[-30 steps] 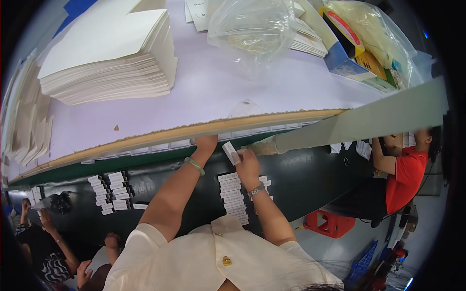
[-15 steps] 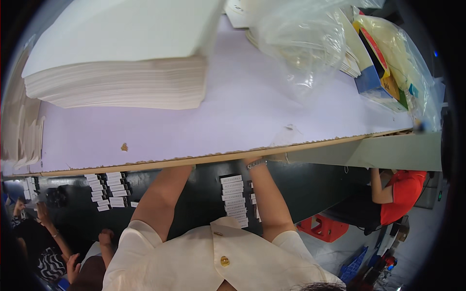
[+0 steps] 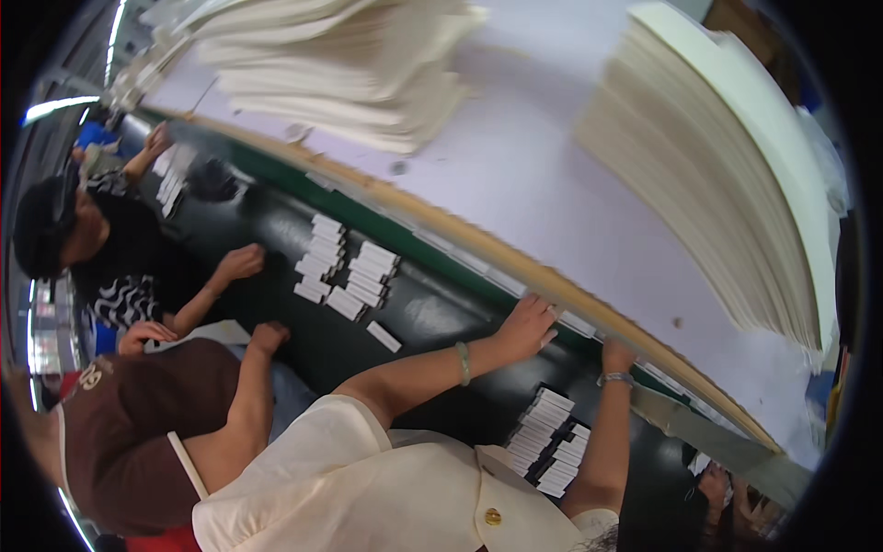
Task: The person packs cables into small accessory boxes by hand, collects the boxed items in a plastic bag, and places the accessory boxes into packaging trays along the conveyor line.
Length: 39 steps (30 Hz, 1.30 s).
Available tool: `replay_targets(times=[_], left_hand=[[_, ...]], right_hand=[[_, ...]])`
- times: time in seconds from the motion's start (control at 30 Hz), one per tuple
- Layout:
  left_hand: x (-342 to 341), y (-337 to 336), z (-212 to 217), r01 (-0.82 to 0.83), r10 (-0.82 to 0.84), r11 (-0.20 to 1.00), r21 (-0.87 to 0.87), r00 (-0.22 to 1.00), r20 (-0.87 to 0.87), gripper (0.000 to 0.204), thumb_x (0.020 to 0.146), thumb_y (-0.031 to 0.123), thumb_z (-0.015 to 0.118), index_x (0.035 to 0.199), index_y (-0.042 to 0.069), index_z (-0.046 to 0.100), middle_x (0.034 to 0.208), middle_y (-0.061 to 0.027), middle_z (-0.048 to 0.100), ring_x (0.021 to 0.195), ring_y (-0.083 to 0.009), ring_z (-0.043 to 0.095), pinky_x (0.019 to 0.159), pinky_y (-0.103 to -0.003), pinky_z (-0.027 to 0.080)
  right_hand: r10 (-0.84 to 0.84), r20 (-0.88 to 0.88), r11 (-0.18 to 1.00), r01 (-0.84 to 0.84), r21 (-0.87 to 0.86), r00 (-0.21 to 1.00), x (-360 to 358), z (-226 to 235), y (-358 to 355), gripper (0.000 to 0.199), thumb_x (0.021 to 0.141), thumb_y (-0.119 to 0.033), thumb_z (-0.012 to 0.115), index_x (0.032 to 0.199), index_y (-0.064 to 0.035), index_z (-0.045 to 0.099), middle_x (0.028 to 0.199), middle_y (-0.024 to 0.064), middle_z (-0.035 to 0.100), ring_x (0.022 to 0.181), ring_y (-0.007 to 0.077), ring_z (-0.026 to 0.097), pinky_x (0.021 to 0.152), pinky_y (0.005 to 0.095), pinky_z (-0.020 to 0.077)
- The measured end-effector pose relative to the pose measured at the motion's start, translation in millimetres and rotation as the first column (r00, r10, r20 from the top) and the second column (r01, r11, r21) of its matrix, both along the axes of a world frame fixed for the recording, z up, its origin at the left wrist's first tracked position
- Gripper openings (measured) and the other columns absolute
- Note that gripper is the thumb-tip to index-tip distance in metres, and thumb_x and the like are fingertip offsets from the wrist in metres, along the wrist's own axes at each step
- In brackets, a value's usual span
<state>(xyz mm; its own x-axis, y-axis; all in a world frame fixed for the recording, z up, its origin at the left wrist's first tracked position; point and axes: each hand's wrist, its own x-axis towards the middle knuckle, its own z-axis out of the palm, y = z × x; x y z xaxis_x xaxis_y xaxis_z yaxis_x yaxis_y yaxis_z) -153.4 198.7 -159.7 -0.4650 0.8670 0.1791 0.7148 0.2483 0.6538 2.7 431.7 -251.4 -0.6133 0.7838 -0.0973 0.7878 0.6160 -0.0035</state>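
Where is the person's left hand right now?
In the head view, the left hand is right of centre, resting at the wooden front edge of the upper shelf, above the dark belt, with the right hand just beside it.

Pale lilac shelf [image 3: 515, 156] above a dark, perhaps conveyor, surface [image 3: 432, 317].

The right hand's [image 3: 618, 354] fingers vanish under the bench [image 3: 515, 175] edge. The paper stacks [image 3: 708, 175] on the bench are blurred and cut off at the top. The small cards [image 3: 550, 440] below the bench are too small to read.
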Motion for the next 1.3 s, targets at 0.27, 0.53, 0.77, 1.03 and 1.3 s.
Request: replay_targets(times=[0.27, 0.53, 0.77, 1.03, 1.3], left_hand=[[30.5, -147.8, -29.4, -0.122, 0.118, 0.992, 0.025, 0.986, 0.116, 0.039, 0.076, 0.008, 0.069, 0.113, 0.005, 0.057, 0.113, -0.0157, 0.053, 0.109, -0.0347, 0.051, 0.093, -0.044, 0.042], [33.5, -167.3, -13.5, -0.095, 0.092, 0.995, 0.031, 0.994, 0.063, 0.032, 0.072, 0.003, 0.069, 0.103, 0.005, 0.062, 0.104, -0.0137, 0.058, 0.105, -0.0334, 0.054, 0.092, -0.045, 0.042], [32.2, -110.8, -5.5, 0.056, -0.057, 0.998, 0.022, 0.998, 0.025, 0.03, 0.073, 0.004, 0.068, 0.103, 0.006, 0.062, 0.103, -0.0134, 0.058, 0.1, -0.0335, 0.055, 0.09, -0.045, 0.042], [70.3, -46.0, 4.9, 0.204, -0.199, 0.975, -0.085, 0.978, 0.06, 0.042, 0.074, 0.009, 0.07, 0.113, 0.001, 0.057, 0.112, -0.0151, 0.053, 0.102, -0.0349, 0.053, 0.09, -0.043, 0.043], [119.5, -10.2, -1.6, 0.438, -0.453, 0.875, -0.206, 0.891, -0.031, 0.056, 0.077, 0.019, 0.069, 0.126, 0.001, 0.049, 0.126, -0.0148, 0.047, 0.115, -0.0314, 0.047, 0.097, -0.042, 0.039]], right_hand=[[0.332, 0.055, 0.932, -0.337, 0.133, 0.942, 1.3, 4.4, 38.8, 0.041, 0.091, -0.021, 0.049, 0.129, -0.007, 0.053, 0.135, 0.0204, 0.049, 0.126, 0.0365, 0.043, 0.108, 0.0461, 0.0297], [0.227, -0.012, 0.973, -0.226, 0.042, 0.974, -9.0, -19.5, 35.6, 0.035, 0.094, -0.024, 0.042, 0.121, -0.0064, 0.057, 0.122, 0.0189, 0.057, 0.116, 0.0374, 0.051, 0.099, 0.0483, 0.0382], [0.064, -0.391, 0.997, -0.076, -0.014, 0.918, -49.5, 23.1, -8.0, 0.035, 0.089, -0.021, 0.053, 0.119, -0.0043, 0.057, 0.116, 0.0218, 0.057, 0.109, 0.0396, 0.053, 0.094, 0.047, 0.0422], [-0.025, -0.675, 0.966, -0.156, -0.206, 0.737, 43.3, 123.8, -142.4, 0.018, 0.081, -0.013, 0.063, 0.096, -0.0036, 0.06, 0.091, 0.0175, 0.062, 0.085, 0.0377, 0.06, 0.073, 0.0445, 0.0487], [-0.145, -0.15, 0.674, -0.014, -0.739, 0.978, 184.5, 150.4, -269.1, 0.027, 0.087, -0.029, 0.057, 0.082, -0.0045, 0.067, 0.081, 0.0169, 0.066, 0.079, 0.0354, 0.064, 0.068, 0.0437, 0.0496]])
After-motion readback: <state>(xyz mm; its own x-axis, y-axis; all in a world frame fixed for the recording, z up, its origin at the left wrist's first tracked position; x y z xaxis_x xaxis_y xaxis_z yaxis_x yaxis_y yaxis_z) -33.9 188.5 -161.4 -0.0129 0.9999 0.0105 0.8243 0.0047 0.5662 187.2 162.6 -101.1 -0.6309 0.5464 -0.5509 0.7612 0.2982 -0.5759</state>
